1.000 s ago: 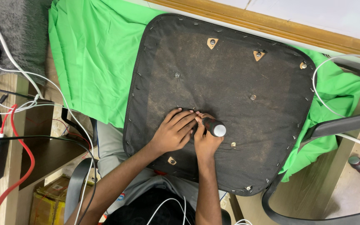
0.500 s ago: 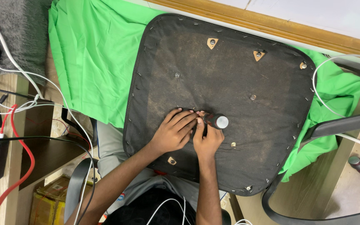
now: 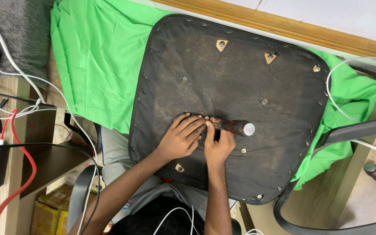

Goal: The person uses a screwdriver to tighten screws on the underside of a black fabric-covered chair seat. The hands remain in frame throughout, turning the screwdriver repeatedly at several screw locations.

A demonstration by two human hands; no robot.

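Working: seat pan (image 3: 249, 78) underside, point at pan's 8 o'clock.
Left hand (image 3: 180, 138): flat, open, bracing.
Right hand (image 3: 216, 146): gripping screwdriver (image 3: 233, 126).
Next need: likely steady tip.

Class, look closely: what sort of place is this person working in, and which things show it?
Probably a home or small repair workspace. An upturned chair seat lies on green cloth, the right hand works a screwdriver at it beside the left hand, and loose cables trail over a wooden desk.
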